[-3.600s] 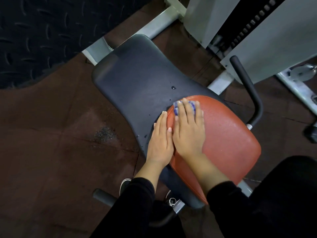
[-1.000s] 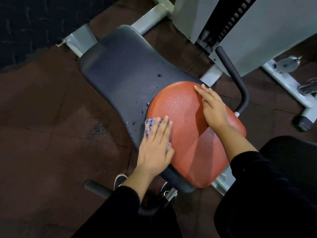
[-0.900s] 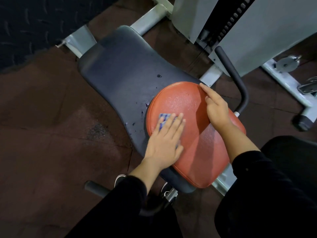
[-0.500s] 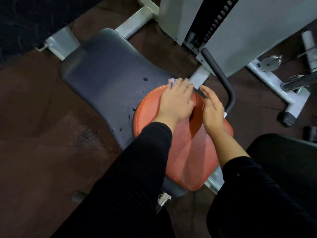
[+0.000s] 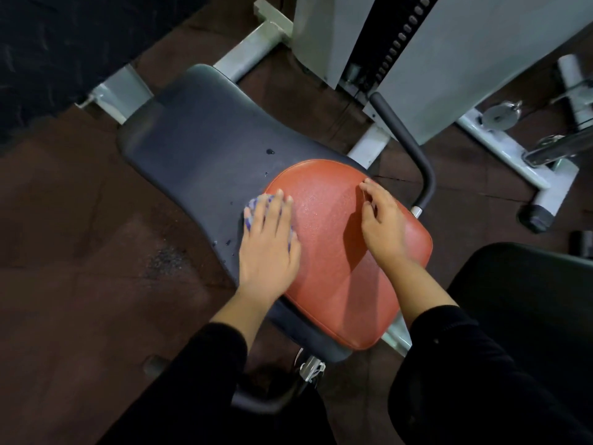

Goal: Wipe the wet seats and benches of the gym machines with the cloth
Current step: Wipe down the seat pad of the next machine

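Gym floor, cloth [image 5: 256, 208] on seat [image 5: 333, 252]

No text, label, brand, number or sign can be read on anything shown in the head view.

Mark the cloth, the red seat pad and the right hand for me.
cloth [image 5: 255, 205], head view, blue-and-white edge showing past the left fingertips.
red seat pad [image 5: 324, 252], head view, bare middle of the top.
right hand [image 5: 383, 224], head view, back of the hand.

One head-worn view looks steeply down, close over the red seat [image 5: 337, 252] (no second view shares it).
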Motion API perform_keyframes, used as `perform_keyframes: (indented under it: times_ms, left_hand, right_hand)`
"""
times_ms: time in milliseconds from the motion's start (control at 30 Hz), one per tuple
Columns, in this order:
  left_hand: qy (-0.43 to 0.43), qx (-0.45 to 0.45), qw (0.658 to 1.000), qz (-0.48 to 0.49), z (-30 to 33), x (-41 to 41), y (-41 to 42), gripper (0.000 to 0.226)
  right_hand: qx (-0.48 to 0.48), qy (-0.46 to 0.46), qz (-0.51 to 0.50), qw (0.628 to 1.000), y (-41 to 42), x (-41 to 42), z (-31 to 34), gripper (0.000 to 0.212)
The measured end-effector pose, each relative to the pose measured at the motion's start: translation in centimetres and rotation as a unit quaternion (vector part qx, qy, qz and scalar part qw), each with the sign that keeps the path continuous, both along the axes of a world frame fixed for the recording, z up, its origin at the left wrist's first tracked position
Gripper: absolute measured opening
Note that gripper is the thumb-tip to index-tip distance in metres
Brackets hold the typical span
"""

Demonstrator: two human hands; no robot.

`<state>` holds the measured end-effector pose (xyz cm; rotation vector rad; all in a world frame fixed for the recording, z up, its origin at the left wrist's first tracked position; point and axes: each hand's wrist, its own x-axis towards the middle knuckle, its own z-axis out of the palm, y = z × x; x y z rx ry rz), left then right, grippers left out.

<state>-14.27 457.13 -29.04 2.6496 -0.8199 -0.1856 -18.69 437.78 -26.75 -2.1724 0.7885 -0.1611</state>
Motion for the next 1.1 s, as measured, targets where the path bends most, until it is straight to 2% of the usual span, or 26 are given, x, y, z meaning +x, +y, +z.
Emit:
perform_keyframes:
  times_ms: [133,267,367,467,533,600,700,867,1000,1100]
  left_hand:
    - [0.019,0.032,0.997,-0.064,0.3,-1.6,0.1,0.060]
    - [0.055,-0.061,0.995,-0.058,1.4,0.2,0.9,0.060]
    - [0.054,-0.075,0.996,-0.001,1.2,1.4,2.5,0.057]
    - [0.077,-0.049,0.996,0.008,0.5,1.9,3.5,0.062]
    - [0.089,-0.058,0.994,0.001,0.3,1.9,3.7,0.063]
    - [0.098,-0.069,0.993,0.002,0.3,1.8,3.5,0.062]
    - [0.082,-0.054,0.995,-0.004,0.3,1.3,3.2,0.061]
    - [0.065,-0.007,0.998,-0.013,-0.2,0.8,3.0,0.060]
    - [0.057,0.015,0.998,-0.009,-0.2,0.6,2.8,0.059]
    - [0.059,0.045,0.997,0.007,0.5,0.4,2.6,0.055]
  right_hand:
    - [-0.035,-0.050,0.011,0.998,2.9,-1.3,0.5,0.031]
    - [-0.031,-0.079,0.039,0.996,7.3,-1.9,0.6,0.027]
    - [-0.069,-0.042,0.112,0.990,10.2,-1.8,0.1,0.039]
    - [-0.164,0.022,0.174,0.971,11.8,-1.6,-0.3,0.050]
    - [-0.215,0.046,0.175,0.960,11.7,-1.6,-0.6,0.051]
    - [-0.241,0.049,0.130,0.961,11.0,-1.9,-0.8,0.052]
    - [-0.199,0.062,0.041,0.977,9.7,-2.4,-0.9,0.055]
    - [-0.173,0.067,0.086,0.979,9.1,-1.9,-1.9,0.061]
    - [-0.185,0.047,0.050,0.980,9.9,-1.2,-2.2,0.053]
    - [-0.163,0.035,0.066,0.984,10.2,-1.1,-1.7,0.053]
